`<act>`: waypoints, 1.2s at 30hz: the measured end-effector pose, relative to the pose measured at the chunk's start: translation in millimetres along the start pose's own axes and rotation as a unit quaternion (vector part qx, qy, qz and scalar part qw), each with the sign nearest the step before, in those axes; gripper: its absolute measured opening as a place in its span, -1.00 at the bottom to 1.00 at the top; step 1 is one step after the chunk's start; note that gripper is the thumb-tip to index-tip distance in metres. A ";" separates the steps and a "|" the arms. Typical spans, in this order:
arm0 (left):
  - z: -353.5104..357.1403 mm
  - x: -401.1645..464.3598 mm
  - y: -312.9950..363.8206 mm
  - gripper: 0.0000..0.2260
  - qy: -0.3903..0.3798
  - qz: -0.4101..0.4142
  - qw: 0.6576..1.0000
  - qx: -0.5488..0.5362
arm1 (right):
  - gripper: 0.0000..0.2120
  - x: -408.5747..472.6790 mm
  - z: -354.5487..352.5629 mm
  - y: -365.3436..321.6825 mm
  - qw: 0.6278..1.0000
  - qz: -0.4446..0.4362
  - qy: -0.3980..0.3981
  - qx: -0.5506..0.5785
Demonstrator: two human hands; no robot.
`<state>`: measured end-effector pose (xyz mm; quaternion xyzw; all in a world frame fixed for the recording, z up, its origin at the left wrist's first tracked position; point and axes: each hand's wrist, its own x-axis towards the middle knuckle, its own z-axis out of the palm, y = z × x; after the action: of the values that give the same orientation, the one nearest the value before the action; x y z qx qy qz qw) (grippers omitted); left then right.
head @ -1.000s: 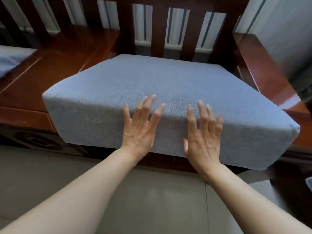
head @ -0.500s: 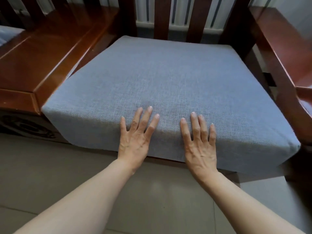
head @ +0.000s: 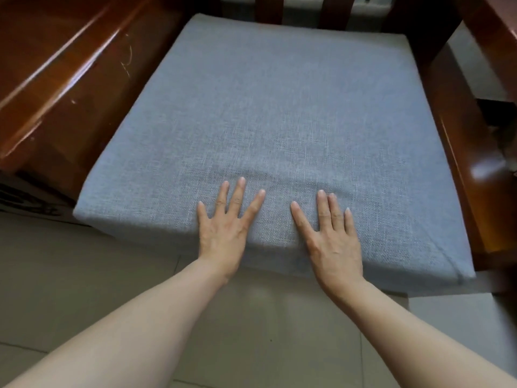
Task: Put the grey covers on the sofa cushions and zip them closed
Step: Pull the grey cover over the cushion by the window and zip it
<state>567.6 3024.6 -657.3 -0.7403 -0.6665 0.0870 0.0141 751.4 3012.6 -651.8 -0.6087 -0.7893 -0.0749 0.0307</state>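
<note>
With your fingers straight and spread, both your hands lie flat on the front edge of the cushion.

Your left hand (head: 223, 231) has its fingers (head: 237, 197) fanned apart, pressing the grey cover (head: 279, 107) down; your right hand (head: 333, 245) sits just beside it, its fingers (head: 324, 208) also straight, the middle ones close together and the outer ones slightly apart. Neither hand grips anything. Between and just beyond your fingertips the cloth dips a little. Beyond them the cushion (head: 405, 219), fully covered, lies on the seat of the wooden sofa (head: 70, 88), between its armrest (head: 475, 152) at right and polished wood at left. Under your wrists is the tiled floor (head: 84, 275).
</note>
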 end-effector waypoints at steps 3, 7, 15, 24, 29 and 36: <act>-3.9 13.1 4.2 -0.08 -0.014 -0.020 0.999 -0.021 | -0.32 12.8 6.2 2.4 0.998 -0.004 -0.069 -0.009; -21.7 12.0 -1.3 -0.07 -0.073 -0.006 0.997 -0.018 | -0.28 9.1 -4.6 3.8 0.992 -0.015 -0.126 0.006; -153.4 -1.1 -18.1 -0.14 -0.289 0.022 0.948 -0.132 | -0.19 36.5 -133.3 30.6 0.930 -0.018 -0.355 0.096; -326.8 -34.1 -61.7 -0.36 -0.267 -0.006 0.947 -0.180 | -0.24 65.7 -300.2 39.9 0.926 -0.069 -0.368 0.047; -385.7 -41.2 -99.9 -0.46 -0.258 -0.033 0.942 -0.212 | -0.25 98.7 -365.7 23.2 0.929 -0.074 -0.359 0.044; -447.1 -54.0 -181.5 -0.53 -0.219 -0.087 0.942 -0.239 | -0.29 143.9 -434.0 -29.7 0.930 -0.112 -0.344 0.057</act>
<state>449.7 3033.9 -186.3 -0.6239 -0.7162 0.0836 -0.3014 667.2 3075.4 -205.8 -0.5019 -0.8174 0.1811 -0.2169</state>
